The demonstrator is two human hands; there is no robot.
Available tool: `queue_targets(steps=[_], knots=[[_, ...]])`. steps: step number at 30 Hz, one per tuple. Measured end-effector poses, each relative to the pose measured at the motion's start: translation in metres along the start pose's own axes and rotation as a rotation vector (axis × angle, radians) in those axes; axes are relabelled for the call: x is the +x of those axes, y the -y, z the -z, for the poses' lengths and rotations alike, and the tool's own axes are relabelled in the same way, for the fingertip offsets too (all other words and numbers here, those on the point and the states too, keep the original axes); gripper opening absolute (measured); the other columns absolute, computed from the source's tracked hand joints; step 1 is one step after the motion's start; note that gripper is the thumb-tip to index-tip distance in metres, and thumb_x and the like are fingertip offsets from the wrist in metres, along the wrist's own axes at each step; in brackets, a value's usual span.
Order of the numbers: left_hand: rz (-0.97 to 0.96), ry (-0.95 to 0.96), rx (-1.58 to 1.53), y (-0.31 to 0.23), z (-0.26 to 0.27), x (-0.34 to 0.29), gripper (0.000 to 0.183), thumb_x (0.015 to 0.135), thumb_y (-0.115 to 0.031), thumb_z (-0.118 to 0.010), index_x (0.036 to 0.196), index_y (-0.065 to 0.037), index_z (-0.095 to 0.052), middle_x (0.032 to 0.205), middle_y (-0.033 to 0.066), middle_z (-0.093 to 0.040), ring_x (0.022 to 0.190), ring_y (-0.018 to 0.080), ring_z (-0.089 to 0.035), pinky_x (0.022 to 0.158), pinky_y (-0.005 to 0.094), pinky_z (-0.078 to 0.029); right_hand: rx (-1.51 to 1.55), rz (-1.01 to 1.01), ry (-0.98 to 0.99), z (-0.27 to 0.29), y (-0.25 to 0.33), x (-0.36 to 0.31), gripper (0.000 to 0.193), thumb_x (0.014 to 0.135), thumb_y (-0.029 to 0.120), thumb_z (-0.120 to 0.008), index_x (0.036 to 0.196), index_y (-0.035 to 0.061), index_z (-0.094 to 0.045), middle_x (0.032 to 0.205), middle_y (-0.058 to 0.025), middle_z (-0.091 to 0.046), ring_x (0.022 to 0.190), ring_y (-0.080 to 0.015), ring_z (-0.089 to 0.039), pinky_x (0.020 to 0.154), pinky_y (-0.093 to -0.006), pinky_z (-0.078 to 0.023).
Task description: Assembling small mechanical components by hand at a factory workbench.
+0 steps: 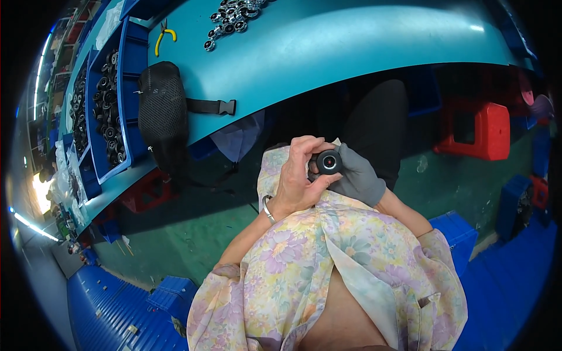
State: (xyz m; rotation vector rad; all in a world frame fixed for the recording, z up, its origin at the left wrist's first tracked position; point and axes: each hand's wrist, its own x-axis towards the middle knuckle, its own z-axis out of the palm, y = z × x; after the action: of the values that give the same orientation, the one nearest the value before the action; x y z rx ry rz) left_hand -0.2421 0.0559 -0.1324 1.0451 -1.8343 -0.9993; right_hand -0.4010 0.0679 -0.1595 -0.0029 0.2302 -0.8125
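OK, from the left: blue tray [113, 174] on the teal desk [328, 41], full of small black round parts [108, 105]. Black mesh pouch [163, 99] just beside it, near the desk's front edge. Pliers [158, 42] with yellow handles lie beyond the pouch, toward the far side. Pouch strap runs right across the desk, ends in a black buckle [227, 107]. Farther back, a loose cluster of chrome-and-black round parts [229, 26].

Left hand [297, 175], bare, metal bracelet [267, 209] at the wrist: curled in, thumb and fingers closed around the left side of a black wheel [329, 162] with a pale ring on its face. Wheel is off the desk, held in front of the body, face up toward the camera. Right hand [360, 178], grey glove: up against the wheel's right side, fingers mostly hidden behind it, can't tell how far closed. Far right: red stool [497, 131] on the floor.
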Motion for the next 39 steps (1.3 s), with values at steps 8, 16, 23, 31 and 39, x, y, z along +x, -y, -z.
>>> queue_targets(steps=[8,16,23,31,39], knots=[[0.074,-0.059,-0.005,-0.007,0.003,0.002,0.072,0.064,-0.003,-0.082,0.124,0.002,-0.041,0.107,0.0188,-0.060,0.097,0.0278,-0.063,0.083,0.0351,-0.053,-0.212,0.027,-0.088,-0.012,0.004,0.003,0.035,0.100,0.030,-0.045,0.123,0.0046,-0.053,0.104,-0.0052,-0.058,0.095,-0.0147,-0.056,0.087,-0.0293,-0.047],[0.039,-0.048,0.129,-0.007,0.008,0.001,0.073,0.064,-0.003,-0.081,0.126,0.000,-0.041,0.104,0.0151,-0.065,0.102,0.0326,-0.058,0.088,0.0391,-0.049,-1.068,0.194,-0.375,-0.014,0.010,0.002,0.020,0.092,0.017,-0.051,0.087,0.0004,-0.059,0.083,-0.0033,-0.055,0.075,-0.0100,-0.048,0.067,-0.0265,-0.040],[0.147,-0.094,0.032,-0.004,0.012,-0.005,0.076,0.064,-0.006,-0.083,0.126,0.000,-0.040,0.105,0.0144,-0.067,0.104,0.0297,-0.062,0.092,0.0388,-0.047,-0.840,0.094,-0.420,-0.026,0.008,0.003,0.021,0.096,0.017,-0.048,0.088,0.0003,-0.059,0.086,-0.0021,-0.057,0.079,-0.0088,-0.050,0.071,-0.0261,-0.041],[0.131,-0.116,-0.004,0.004,0.012,-0.013,0.079,0.063,-0.007,-0.086,0.126,0.003,-0.040,0.106,0.0156,-0.067,0.108,0.0234,-0.061,0.098,0.0368,-0.045,-0.941,0.159,-0.431,-0.021,0.004,0.001,0.017,0.094,0.015,-0.052,0.089,0.0004,-0.059,0.085,-0.0016,-0.055,0.079,-0.0072,-0.049,0.070,-0.0248,-0.041],[0.244,-0.166,-0.060,-0.004,0.023,-0.017,0.076,0.062,-0.008,-0.086,0.124,0.000,-0.042,0.106,0.0148,-0.067,0.104,0.0228,-0.063,0.095,0.0348,-0.047,-0.989,0.110,-0.399,-0.023,0.001,0.012,0.019,0.094,0.016,-0.048,0.088,0.0012,-0.059,0.085,-0.0018,-0.054,0.078,-0.0087,-0.048,0.070,-0.0263,-0.040]])
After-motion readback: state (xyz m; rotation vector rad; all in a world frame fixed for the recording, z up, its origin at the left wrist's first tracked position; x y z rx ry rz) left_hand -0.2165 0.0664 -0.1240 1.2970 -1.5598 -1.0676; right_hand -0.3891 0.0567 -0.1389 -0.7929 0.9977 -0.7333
